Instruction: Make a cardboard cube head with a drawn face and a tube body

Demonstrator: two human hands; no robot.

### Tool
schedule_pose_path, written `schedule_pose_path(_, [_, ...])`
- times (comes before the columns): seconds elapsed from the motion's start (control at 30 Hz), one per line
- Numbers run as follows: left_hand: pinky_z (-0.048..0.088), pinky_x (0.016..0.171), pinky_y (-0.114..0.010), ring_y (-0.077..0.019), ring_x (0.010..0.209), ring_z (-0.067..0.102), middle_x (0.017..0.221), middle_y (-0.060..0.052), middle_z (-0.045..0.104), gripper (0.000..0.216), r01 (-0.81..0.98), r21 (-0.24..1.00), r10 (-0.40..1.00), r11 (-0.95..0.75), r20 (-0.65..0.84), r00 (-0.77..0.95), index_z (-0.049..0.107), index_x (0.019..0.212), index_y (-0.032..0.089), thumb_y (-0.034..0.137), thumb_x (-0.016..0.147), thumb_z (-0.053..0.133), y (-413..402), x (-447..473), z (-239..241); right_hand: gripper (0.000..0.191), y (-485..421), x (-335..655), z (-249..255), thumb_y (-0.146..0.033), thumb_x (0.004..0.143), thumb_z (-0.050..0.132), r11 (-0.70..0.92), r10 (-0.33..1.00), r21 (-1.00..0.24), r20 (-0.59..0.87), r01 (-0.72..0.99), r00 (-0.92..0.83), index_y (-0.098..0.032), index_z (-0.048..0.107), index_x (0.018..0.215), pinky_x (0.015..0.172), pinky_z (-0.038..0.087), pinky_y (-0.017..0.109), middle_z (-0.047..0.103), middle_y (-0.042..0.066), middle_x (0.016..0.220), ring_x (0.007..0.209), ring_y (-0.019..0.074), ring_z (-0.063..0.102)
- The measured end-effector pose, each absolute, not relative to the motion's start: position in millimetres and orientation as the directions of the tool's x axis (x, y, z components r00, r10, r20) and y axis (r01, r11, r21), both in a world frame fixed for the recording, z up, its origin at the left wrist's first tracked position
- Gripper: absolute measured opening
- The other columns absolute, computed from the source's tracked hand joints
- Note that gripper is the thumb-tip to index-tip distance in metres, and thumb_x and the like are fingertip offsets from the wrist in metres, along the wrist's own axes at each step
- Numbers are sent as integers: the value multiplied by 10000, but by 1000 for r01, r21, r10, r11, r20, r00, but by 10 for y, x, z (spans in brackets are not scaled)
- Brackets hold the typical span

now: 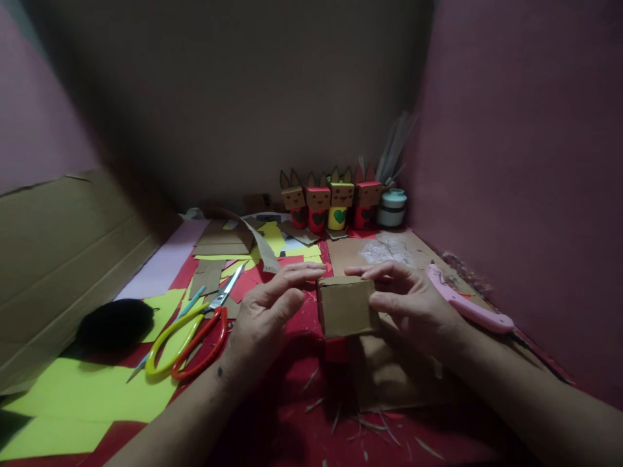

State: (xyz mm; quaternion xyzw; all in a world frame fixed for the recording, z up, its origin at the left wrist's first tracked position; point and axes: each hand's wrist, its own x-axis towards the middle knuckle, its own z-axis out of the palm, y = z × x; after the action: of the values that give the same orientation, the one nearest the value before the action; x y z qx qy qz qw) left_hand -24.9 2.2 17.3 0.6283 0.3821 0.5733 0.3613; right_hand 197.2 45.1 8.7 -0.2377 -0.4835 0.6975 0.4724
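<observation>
A small brown cardboard box [344, 307] is held between both hands above the red paper surface. My left hand [265, 311] touches its left side, index finger stretched along the top edge and thumb toward the box. My right hand [411, 301] grips the right side with thumb and fingers. A flat piece of brown cardboard [389, 373] lies under the box.
Scissors with a yellow and an orange handle [195, 337] lie to the left beside a black object [114, 324]. A pink glue gun [467, 305] lies to the right. Several paper figures [331, 198] and a small jar [392, 207] stand at the back. Yellow paper sheets [82, 395] and cardboard scraps lie about.
</observation>
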Motion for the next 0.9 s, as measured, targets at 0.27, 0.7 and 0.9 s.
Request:
schedule_pose_path(0.27, [525,1013,-433,-290,1177,643,1192,-62,736,205,65,921,922,-384,379,80,807,1029,308,289,831,758,-8,-225,252,327,456,1963,111,-185,557,943,-217,883,-862,26,-457,-469,-271,727,787,761,592,350,757,-14,931,834,185,711])
schedule_pose_path(0.7, [408,1136,-539,-333,1308,534,1362,-68,600,641,124,853,852,-507,475,219,597,1322,353,232,751,861,-32,-189,89,336,467,1962,96,-199,562,936,-221,898,-831,30,-510,-438,-261,714,806,672,555,287,764,-18,839,742,159,692])
schedule_pose_path(0.9, [404,1144,-526,-318,1293,542,1320,-50,621,598,135,831,835,-539,507,214,642,1266,368,234,733,877,0,-189,112,339,475,1956,73,-190,553,937,-221,898,-830,31,-512,-439,-261,713,798,691,551,300,763,-20,854,745,160,689])
